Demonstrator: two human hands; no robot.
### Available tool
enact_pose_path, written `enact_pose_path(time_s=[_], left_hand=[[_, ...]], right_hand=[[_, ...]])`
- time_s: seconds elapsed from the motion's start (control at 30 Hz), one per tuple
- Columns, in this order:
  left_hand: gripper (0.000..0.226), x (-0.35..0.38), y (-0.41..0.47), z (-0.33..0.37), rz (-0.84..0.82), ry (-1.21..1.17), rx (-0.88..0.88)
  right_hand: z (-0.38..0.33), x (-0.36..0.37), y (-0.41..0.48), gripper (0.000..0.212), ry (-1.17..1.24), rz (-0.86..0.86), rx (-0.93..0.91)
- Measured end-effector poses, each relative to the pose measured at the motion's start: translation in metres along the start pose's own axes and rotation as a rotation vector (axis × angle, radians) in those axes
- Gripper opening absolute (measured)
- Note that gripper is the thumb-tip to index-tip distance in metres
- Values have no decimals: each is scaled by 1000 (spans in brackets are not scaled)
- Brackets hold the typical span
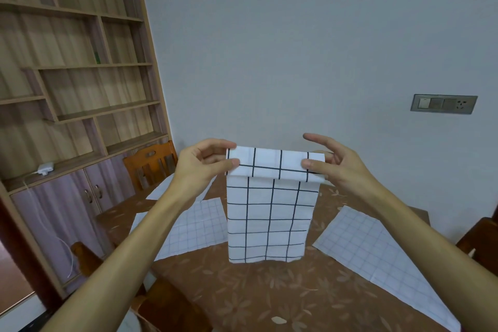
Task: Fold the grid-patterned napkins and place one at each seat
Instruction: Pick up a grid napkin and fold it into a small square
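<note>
Pinching both folded top corners of the napkin (269, 210) with left hand (200, 167) and right hand (339, 167); likely handling soft, light, floppy.

The left hand (199, 167) and right hand (342, 167) each pinch one upper corner of the held napkin (269, 213) between thumb and fingers. Its top strip is folded over toward the camera; the remainder hangs vertically above the middle of the table (256, 291). Whether its lower edge touches the table cannot be determined.

A pale napkin (196, 226) lies flat toward the left edge, another (377, 253) along the right edge, and a third (161, 188) near the far-left corner. A wooden chair (151, 164) stands at that corner.
</note>
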State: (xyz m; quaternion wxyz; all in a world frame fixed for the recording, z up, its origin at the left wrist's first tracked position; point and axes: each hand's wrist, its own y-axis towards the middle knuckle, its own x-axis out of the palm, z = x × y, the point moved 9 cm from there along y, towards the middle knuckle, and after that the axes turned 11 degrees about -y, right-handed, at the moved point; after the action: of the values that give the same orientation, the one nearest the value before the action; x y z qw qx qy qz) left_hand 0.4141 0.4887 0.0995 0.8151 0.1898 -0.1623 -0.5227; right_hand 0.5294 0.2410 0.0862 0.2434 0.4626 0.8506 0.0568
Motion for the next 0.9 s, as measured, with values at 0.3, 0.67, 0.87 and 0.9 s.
enact_pose_path(time_s=[0.3, 0.67, 0.87, 0.9], left_hand=[[35, -1, 6, 9, 32, -81, 74], [29, 26, -4, -8, -204, 95, -26], [25, 20, -3, 8, -165, 110, 71], [25, 20, -4, 8, -171, 142, 67]], right_hand=[[6, 7, 5, 17, -83, 35, 42], [-12, 4, 4, 22, 32, 57, -17], [-6, 15, -3, 23, 5, -74, -27], [-4, 13, -2, 24, 23, -59, -23]])
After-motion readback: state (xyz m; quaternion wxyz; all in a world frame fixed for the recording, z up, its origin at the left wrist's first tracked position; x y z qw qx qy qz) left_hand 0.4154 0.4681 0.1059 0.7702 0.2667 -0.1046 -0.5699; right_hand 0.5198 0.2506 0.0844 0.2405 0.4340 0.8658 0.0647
